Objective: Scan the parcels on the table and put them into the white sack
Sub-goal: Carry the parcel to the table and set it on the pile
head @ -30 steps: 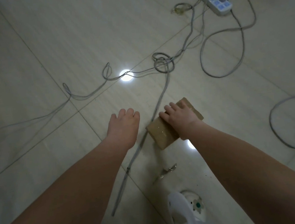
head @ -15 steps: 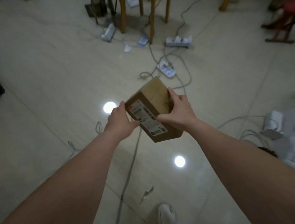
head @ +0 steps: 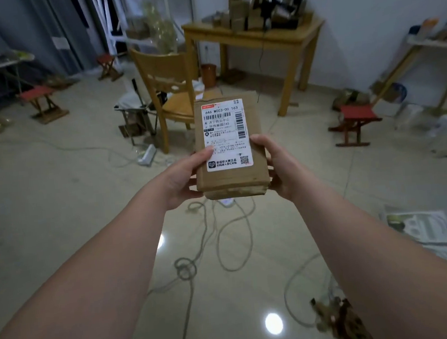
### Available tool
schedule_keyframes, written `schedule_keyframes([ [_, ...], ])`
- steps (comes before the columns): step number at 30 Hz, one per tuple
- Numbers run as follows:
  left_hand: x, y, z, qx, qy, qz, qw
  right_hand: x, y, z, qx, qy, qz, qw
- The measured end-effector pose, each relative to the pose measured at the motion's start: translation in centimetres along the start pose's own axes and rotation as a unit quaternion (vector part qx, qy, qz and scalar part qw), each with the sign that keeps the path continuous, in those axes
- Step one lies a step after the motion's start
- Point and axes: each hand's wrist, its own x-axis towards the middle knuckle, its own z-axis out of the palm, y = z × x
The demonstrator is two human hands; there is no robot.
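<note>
A brown cardboard parcel (head: 254, 129) with a white shipping label facing me is held up in front of me, label upright. My left hand (head: 183, 176) grips its lower left edge, thumb on the label. My right hand (head: 277, 165) grips its lower right edge, thumb on the top face. Far back, a wooden table (head: 284, 37) carries a pile of several more parcels (head: 260, 4). I cannot see a white sack or a scanner.
A wooden chair (head: 165, 85) stands before the table. Red folding stools (head: 353, 121) (head: 42, 102) sit right and left. Grey cables (head: 222, 233) and a power strip (head: 146, 154) lie on the tiled floor. Newspapers (head: 422, 230) lie at right.
I lifted the parcel off the floor, took it in both hands and turned it label-up. My head rose from the floor to the room, bringing the table into view.
</note>
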Motion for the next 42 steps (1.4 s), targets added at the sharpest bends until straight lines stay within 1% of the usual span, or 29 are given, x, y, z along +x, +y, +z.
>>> schedule_keyframes([
  [2, 1.0, 2.2, 1.3, -0.028, -0.016, 0.015, 0.999, 0.7, -2.1, -1.3, 0.006, -0.001, 0.002, 1.000],
  [7, 6.4, 7.2, 4.0, -0.075, 0.014, 0.037, 0.996, 4.7, -6.4, -5.2, 0.010, -0.019, -0.007, 1.000],
  [12, 15.9, 11.1, 7.3, -0.082, -0.005, 0.055, 0.995, 11.6, -10.0, -10.5, -0.022, -0.023, -0.015, 0.999],
  [16, 25.5, 15.9, 9.4, -0.082, -0.009, 0.053, 0.995, 19.8, -14.2, -14.4, -0.015, -0.010, 0.008, 1.000],
  [18, 29.5, 18.7, 10.3, -0.075, -0.009, 0.051, 0.996, 23.8, -16.3, -16.3, -0.011, 0.008, 0.003, 1.000],
  [20, 33.2, 21.3, 11.5, -0.040, -0.001, 0.048, 0.998, 27.4, -18.0, -18.5, -0.007, 0.033, -0.016, 0.999],
  [23, 38.4, 24.0, 13.6, 0.069, 0.015, 0.071, 0.995, 31.7, -19.5, -22.2, -0.008, 0.111, -0.060, 0.992],
  [25, 41.5, 25.5, 15.2, 0.080, 0.020, 0.087, 0.993, 34.1, -20.4, -24.6, -0.043, 0.162, -0.101, 0.981],
  [27, 43.9, 27.1, 16.6, 0.053, 0.018, 0.089, 0.994, 36.3, -21.5, -26.9, -0.153, 0.207, -0.142, 0.956],
  [29, 46.5, 28.5, 17.8, 0.015, 0.016, 0.078, 0.997, 38.5, -22.6, -29.2, -0.285, 0.236, -0.173, 0.913],
  [31, 49.5, 29.8, 18.6, -0.024, 0.019, 0.058, 0.998, 41.0, -23.3, -31.4, -0.384, 0.245, -0.207, 0.866],
  [34, 54.2, 31.5, 19.8, -0.069, 0.014, 0.014, 0.997, 45.5, -24.3, -34.9, -0.474, 0.236, -0.251, 0.810],
  [36, 57.8, 32.7, 21.0, -0.070, 0.012, -0.016, 0.997, 49.1, -25.0, -37.4, -0.525, 0.223, -0.269, 0.776],
  [39, 63.7, 34.8, 23.6, -0.064, 0.041, -0.060, 0.995, 54.3, -26.8, -41.4, -0.582, 0.206, -0.300, 0.727],
  [42, 69.4, 36.9, 26.8, -0.064, 0.047, -0.105, 0.991, 58.9, -29.0, -45.7, -0.639, 0.189, -0.333, 0.668],
])
